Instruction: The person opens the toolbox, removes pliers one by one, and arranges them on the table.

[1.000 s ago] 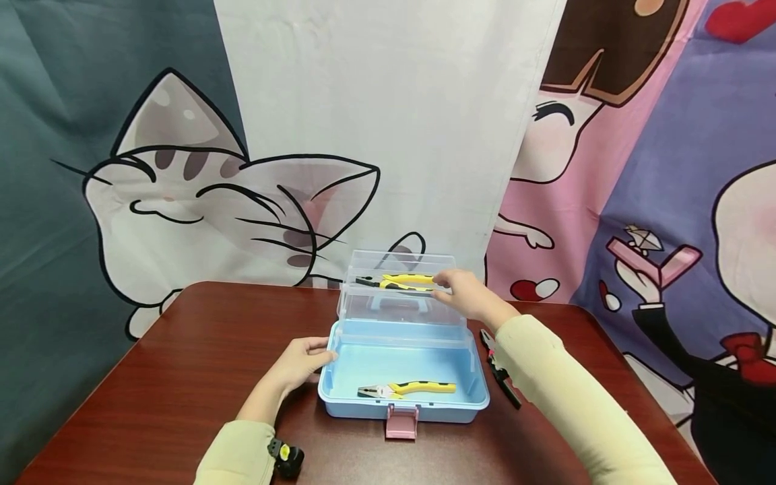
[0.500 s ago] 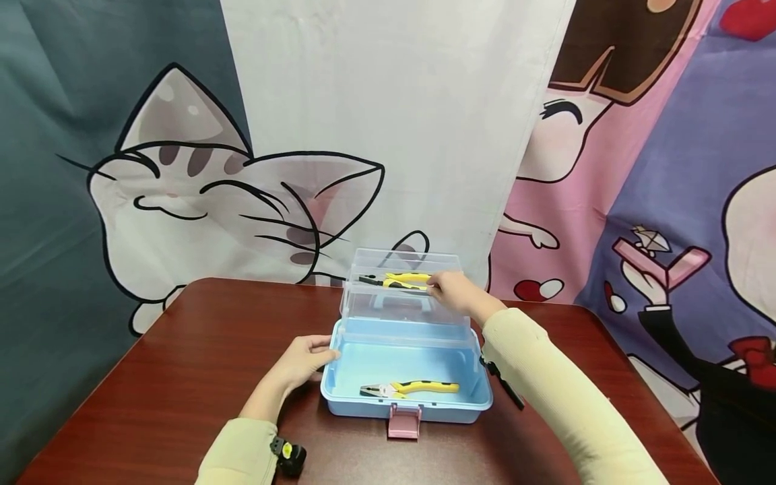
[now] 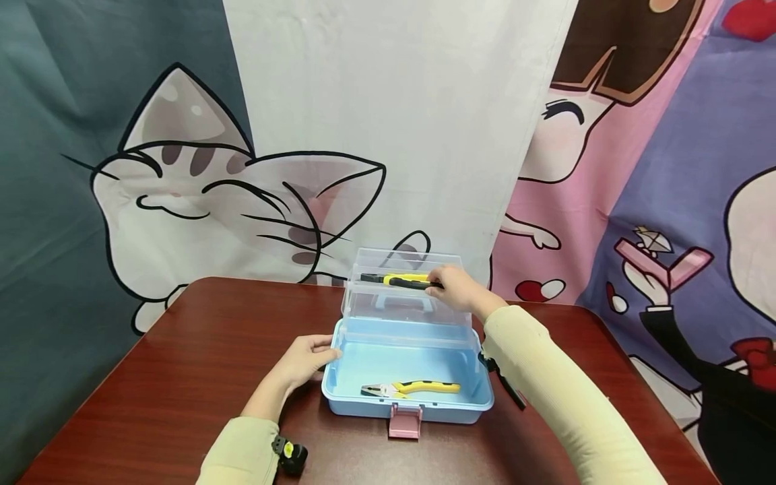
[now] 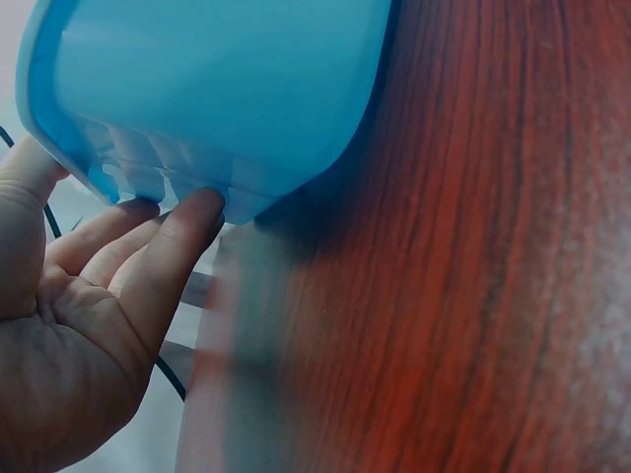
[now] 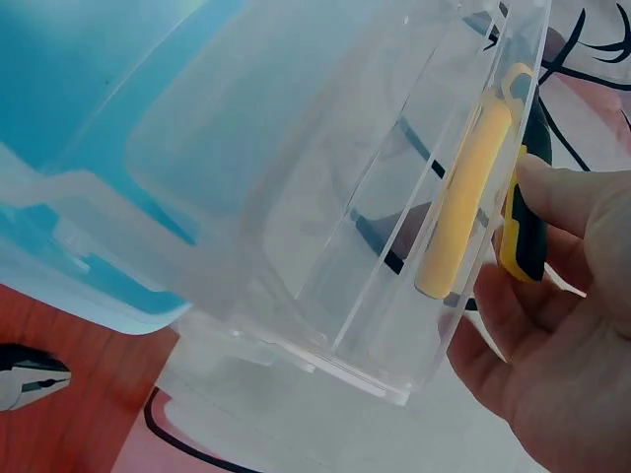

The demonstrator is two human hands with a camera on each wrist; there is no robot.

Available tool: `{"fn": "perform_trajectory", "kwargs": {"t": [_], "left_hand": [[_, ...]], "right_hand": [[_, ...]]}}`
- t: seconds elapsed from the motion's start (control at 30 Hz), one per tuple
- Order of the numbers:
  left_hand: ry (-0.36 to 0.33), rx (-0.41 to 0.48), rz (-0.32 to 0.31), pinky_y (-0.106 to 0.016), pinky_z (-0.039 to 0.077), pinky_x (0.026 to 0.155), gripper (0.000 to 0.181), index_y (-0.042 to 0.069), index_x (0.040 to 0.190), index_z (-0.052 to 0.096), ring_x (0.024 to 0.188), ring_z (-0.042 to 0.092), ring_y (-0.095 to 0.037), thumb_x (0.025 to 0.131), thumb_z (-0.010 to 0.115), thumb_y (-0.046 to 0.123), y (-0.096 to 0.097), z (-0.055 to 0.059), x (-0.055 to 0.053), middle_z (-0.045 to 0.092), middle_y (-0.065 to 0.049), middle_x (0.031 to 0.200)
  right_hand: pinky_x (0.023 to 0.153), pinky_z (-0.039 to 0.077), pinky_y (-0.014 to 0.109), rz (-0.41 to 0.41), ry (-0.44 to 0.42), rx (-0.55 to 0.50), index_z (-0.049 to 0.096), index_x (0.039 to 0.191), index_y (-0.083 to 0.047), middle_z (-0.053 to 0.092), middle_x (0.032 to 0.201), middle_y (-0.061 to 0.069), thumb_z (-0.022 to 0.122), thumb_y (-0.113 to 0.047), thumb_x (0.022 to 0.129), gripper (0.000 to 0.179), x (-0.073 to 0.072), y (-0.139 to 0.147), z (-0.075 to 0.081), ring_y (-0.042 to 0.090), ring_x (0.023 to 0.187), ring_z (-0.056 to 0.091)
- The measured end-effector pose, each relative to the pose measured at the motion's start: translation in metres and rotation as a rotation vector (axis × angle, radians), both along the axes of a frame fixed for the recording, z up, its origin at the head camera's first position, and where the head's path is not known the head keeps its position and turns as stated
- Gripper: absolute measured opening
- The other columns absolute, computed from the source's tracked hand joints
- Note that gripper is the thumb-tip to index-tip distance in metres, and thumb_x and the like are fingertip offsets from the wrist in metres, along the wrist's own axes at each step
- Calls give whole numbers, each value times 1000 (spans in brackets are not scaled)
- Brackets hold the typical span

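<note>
A light blue toolbox [image 3: 339,408] stands with its clear lid and tray raised at the back. My left hand [image 3: 303,360] grips its left wall, thumb at the rim and fingers outside, as the left wrist view [image 4: 108,286] also shows. In the clear upper tray [image 3: 358,310] are yellow-and-black pliers [image 3: 403,281]. My right hand [image 3: 457,289] pinches one of their handles; in the right wrist view the thumb presses the black-and-yellow handle [image 5: 527,222], while the other yellow handle [image 5: 468,197] shows through the tray wall. A second pair of yellow-handled pliers [image 3: 418,387] lies in the toolbox bottom.
Black-handled pliers [image 3: 512,392] lie on the brown table [image 3: 200,350] right of the box, partly hidden by my right sleeve. A pink latch [image 3: 405,423] hangs at the box front. A printed cartoon curtain [image 3: 388,121] hangs behind the table.
My right hand has moved slightly left and its fingers have closed on the handle of the tray pliers. The pliers have tilted, showing a handle's black side. The left hand keeps its grip.
</note>
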State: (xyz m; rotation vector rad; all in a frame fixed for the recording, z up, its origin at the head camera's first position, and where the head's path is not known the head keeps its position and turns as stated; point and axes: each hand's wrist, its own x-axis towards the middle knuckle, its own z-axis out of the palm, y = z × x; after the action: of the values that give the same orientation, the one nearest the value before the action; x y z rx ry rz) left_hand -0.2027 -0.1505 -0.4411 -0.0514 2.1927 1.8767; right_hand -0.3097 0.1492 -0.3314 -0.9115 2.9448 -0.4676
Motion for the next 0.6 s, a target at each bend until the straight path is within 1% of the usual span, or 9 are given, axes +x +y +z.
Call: {"fn": "perform_trajectory", "kwargs": {"t": [0.07, 0.13, 0.27, 0.3, 0.37, 0.43, 0.6], "left_hand": [[1, -2, 4, -40, 59, 72, 51, -7, 135, 46, 94, 68, -26, 90, 61, 12, 0, 1, 0, 59, -27, 124], [3, -6, 4, -40, 59, 72, 51, -7, 135, 46, 94, 68, -27, 90, 61, 12, 0, 0, 1, 58, -28, 124], [2, -11, 9, -40, 59, 71, 50, -7, 134, 46, 95, 67, -28, 91, 60, 12, 1, -1, 0, 59, -27, 124], [2, -9, 9, -40, 59, 72, 50, -7, 134, 46, 95, 67, -28, 91, 60, 12, 1, -1, 0, 59, -27, 124], [0, -10, 10, -40, 59, 71, 49, -7, 134, 47, 94, 68, -27, 90, 60, 12, 1, -1, 0, 59, -27, 124], [-2, -5, 12, -40, 59, 71, 49, -7, 134, 47, 93, 68, -27, 90, 61, 12, 1, -1, 0, 59, -27, 123], [6, 0, 7, -40, 59, 71, 50, -8, 134, 46, 93, 68, -27, 90, 60, 12, 0, 0, 1, 58, -28, 124]], "right_hand": [[91, 46, 46, 8, 20, 5, 62, 108, 4, 61, 109, 19, 59, -17, 93, 26, 0, 0, -1, 32, 104, 54], [91, 46, 45, 2, 13, 12, 61, 108, 3, 61, 110, 19, 58, -19, 94, 26, 1, 1, -2, 30, 104, 54], [87, 47, 43, 7, -10, 23, 59, 108, 2, 64, 104, 16, 55, -22, 95, 27, 0, 2, -2, 27, 96, 57], [88, 46, 44, 3, -12, 25, 58, 108, 1, 64, 104, 15, 55, -23, 95, 28, 1, 2, -2, 27, 96, 57], [89, 44, 46, -2, -11, 24, 58, 108, 0, 64, 104, 15, 55, -25, 95, 29, 1, 1, -3, 29, 98, 57], [95, 41, 47, -16, -16, 18, 57, 111, 0, 63, 108, 15, 56, -29, 95, 33, 1, 0, -3, 31, 104, 56], [102, 40, 49, -76, -94, 0, 52, 125, 2, 58, 124, 20, 53, -36, 96, 48, 1, -4, -4, 34, 117, 52]]}}
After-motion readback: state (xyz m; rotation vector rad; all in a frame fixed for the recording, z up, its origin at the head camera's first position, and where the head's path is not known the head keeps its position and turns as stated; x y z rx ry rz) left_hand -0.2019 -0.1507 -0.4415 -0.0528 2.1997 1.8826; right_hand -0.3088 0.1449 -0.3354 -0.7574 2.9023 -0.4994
